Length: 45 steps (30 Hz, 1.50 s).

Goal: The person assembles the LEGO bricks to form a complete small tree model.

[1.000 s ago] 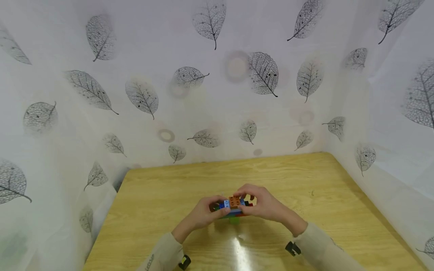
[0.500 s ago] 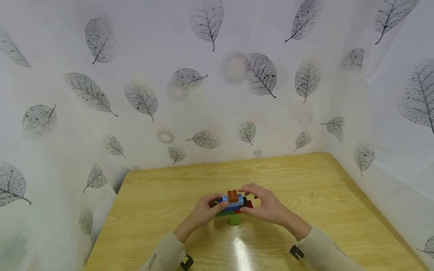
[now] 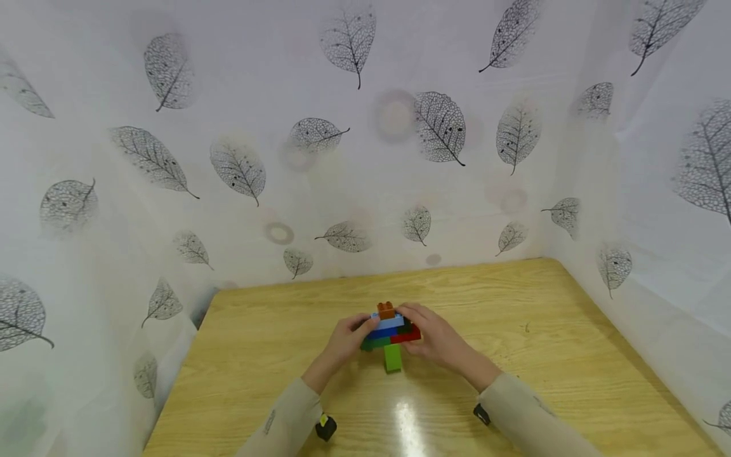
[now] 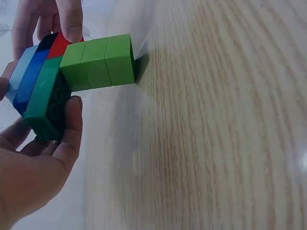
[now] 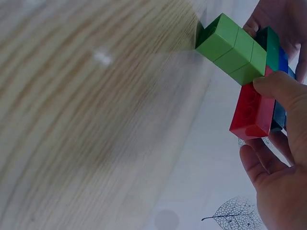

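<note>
Both hands hold a toy-brick build near the middle of the table. A lime green column (image 4: pixel 98 62) of stacked bricks forms its stem, the foot right at the tabletop. Above it lie a dark green brick (image 4: pixel 44 96) and a red brick (image 5: pixel 254 110) side by side, then blue (image 3: pixel 384 333) and black bricks (image 4: pixel 47 42), a light blue brick (image 3: pixel 389 323) and an orange brick (image 3: pixel 386 311) on top. My left hand (image 3: pixel 341 346) grips the green end. My right hand (image 3: pixel 436 339) grips the red end, its thumb (image 5: pixel 276 86) against the underside beside the column.
The wooden tabletop (image 3: pixel 274 381) extends around the hands. White sheeting printed with leaves (image 3: pixel 365 158) hangs behind the table and along both sides. Dark bands (image 3: pixel 326 427) sit at the sleeves.
The right hand let go of the orange brick's area, opened slightly, then took hold of the red end. The build has shifted away from the person and up, showing more of the lime green column.
</note>
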Available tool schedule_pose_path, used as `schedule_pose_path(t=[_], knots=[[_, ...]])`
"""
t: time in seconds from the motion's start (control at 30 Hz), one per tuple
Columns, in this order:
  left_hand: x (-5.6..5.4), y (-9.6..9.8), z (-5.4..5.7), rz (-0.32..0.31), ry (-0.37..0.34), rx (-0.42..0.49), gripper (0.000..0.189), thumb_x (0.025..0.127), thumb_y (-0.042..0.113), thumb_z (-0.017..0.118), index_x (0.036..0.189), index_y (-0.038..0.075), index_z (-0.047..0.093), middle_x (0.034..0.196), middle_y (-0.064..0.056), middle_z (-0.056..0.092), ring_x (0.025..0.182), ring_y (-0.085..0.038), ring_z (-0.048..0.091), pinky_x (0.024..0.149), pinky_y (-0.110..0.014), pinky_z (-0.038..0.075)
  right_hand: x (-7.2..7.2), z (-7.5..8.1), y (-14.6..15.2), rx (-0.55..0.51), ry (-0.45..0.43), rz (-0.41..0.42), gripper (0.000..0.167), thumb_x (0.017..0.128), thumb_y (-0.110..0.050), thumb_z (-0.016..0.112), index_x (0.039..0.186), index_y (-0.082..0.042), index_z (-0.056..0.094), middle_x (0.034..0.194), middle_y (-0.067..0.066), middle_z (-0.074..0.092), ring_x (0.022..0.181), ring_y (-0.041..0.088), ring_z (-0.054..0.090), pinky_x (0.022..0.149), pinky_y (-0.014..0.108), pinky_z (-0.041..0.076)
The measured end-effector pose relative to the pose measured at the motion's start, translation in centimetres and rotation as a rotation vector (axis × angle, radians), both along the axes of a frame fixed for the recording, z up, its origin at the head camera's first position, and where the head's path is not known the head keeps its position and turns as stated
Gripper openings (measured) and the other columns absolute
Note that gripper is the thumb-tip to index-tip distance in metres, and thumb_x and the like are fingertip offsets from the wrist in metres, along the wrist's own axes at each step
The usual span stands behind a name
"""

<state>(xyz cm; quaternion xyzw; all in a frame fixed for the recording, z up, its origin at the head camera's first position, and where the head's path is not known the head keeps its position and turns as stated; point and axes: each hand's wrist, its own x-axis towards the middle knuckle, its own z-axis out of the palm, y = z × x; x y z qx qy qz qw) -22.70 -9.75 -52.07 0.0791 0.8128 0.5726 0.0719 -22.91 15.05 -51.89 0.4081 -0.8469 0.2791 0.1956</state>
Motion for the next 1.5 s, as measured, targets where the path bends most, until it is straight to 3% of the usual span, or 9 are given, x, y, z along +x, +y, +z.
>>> schedule_pose_path(t=[0.17,0.3,0.47,0.57,0.73,0.9,1.1,1.27,1.5], knots=[[-0.7,-0.4,-0.3,-0.036,0.023,-0.014,0.048,0.105,0.037,0.065,0.143,0.008,0.062,0.122,-0.021,0.071,0.1,-0.024,0.068,0.082,-0.039,0.06,-1.1,-0.2,-0.6,0.022,-0.102,-0.023,0.076,0.078,-0.003,0.091,0.145,0.001,0.055,0.138,0.017,0.064,0.121,0.034,0.067,0.099,0.048,0.058],[-0.8,-0.9,-0.8,-0.106,0.122,-0.143,0.067,0.101,0.039,0.071,0.157,0.014,0.046,0.131,-0.022,0.067,0.109,-0.028,0.067,0.09,-0.045,0.058,-2.1,-0.2,-1.0,0.031,-0.211,-0.039,0.074,0.081,-0.007,0.089,0.146,-0.001,0.055,0.141,0.016,0.064,0.126,0.033,0.065,0.105,0.051,0.054],[-1.0,-1.4,-1.7,-0.143,0.206,-0.234,0.075,0.099,0.035,0.075,0.161,0.014,0.038,0.136,-0.023,0.063,0.116,-0.033,0.064,0.101,-0.053,0.054,-3.0,-0.1,-1.4,0.033,-0.348,-0.048,0.073,0.083,-0.015,0.089,0.146,-0.003,0.055,0.143,0.015,0.064,0.129,0.034,0.063,0.109,0.053,0.051],[-1.2,-1.6,-2.0,-0.142,0.212,-0.261,0.074,0.101,0.034,0.073,0.162,0.013,0.038,0.136,-0.022,0.063,0.116,-0.033,0.064,0.101,-0.054,0.053,-3.5,-0.1,-1.6,0.033,-0.436,-0.066,0.074,0.084,-0.016,0.089,0.149,-0.003,0.054,0.144,0.015,0.063,0.128,0.033,0.063,0.109,0.052,0.051],[-2.1,-1.6,-2.1,-0.133,0.215,-0.305,0.071,0.102,0.034,0.071,0.161,0.008,0.04,0.147,-0.022,0.059,0.129,-0.037,0.06,0.111,-0.057,0.048,-4.3,-0.2,-2.0,0.025,-0.566,-0.102,0.076,0.089,-0.016,0.085,0.154,-0.002,0.05,0.149,0.017,0.059,0.132,0.035,0.06,0.111,0.053,0.049],[-3.2,-1.8,-2.7,-0.124,0.229,-0.374,0.07,0.101,0.034,0.072,0.157,0.001,0.045,0.146,-0.025,0.058,0.131,-0.041,0.058,0.113,-0.059,0.045,-5.1,-0.5,-2.5,0.0,-0.624,-0.129,0.074,0.088,-0.012,0.084,0.153,-0.001,0.051,0.148,0.019,0.06,0.132,0.035,0.06,0.111,0.054,0.049],[-4.2,-2.1,-3.4,-0.141,0.162,-0.442,0.068,0.101,0.041,0.071,0.155,0.005,0.05,0.143,-0.023,0.059,0.129,-0.039,0.057,0.114,-0.058,0.044,-5.6,-1.6,-2.7,-0.038,-0.682,-0.158,0.069,0.086,-0.011,0.084,0.148,0.0,0.056,0.134,0.016,0.067,0.118,0.028,0.062,0.104,0.049,0.053],[-4.4,-2.1,-3.2,-0.164,0.144,-0.453,0.065,0.101,0.039,0.072,0.153,0.004,0.053,0.14,-0.022,0.061,0.128,-0.038,0.058,0.114,-0.058,0.043,-5.5,-2.2,-2.5,-0.056,-0.739,-0.172,0.067,0.086,-0.008,0.082,0.147,0.0,0.057,0.137,0.017,0.065,0.118,0.027,0.062,0.106,0.05,0.051],[-4.2,-1.9,-3.2,-0.154,0.186,-0.474,0.061,0.101,0.038,0.072,0.149,0.003,0.057,0.134,-0.021,0.064,0.122,-0.035,0.061,0.111,-0.057,0.047,-5.7,-2.7,-2.3,-0.03,-0.729,-0.185,0.067,0.085,-0.011,0.082,0.146,0.0,0.058,0.134,0.016,0.068,0.116,0.026,0.063,0.107,0.049,0.051]])
